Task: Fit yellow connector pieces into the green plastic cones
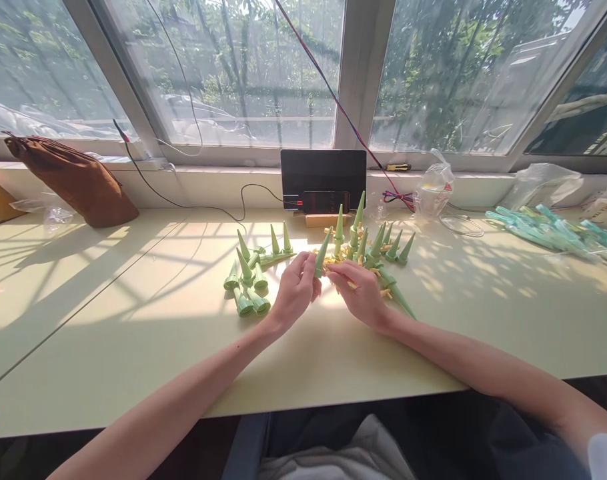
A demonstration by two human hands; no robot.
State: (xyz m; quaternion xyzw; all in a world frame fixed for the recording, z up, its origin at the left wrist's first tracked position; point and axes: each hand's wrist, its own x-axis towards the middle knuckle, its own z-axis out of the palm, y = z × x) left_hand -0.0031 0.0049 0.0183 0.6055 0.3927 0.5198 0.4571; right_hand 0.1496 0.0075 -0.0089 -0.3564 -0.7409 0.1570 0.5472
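Windows (243, 73) are sunlit, so the table (168, 360) is striped with shadow and glare; fine fit is probably better checked by feel than by eye.

Cone (324, 252) is gripped in the left hand (297, 283), tip up and leaning slightly right, between the left cluster (244, 267) and the right cluster (376, 248). Fingers of the right hand (358, 290) are bent in at the cone's base; whether a yellow bit is pinched there can't be told.

Suggested: cone to be kept steady by the left, with fine work left to the right fingertips. Grip should be kept light, since thin walls could be squashed. Base is best turned toward the eyes for a check. Right wrist should be kept clear of the lying cone (401, 300) and the yellow bits (386, 293), as both could easily be knocked.
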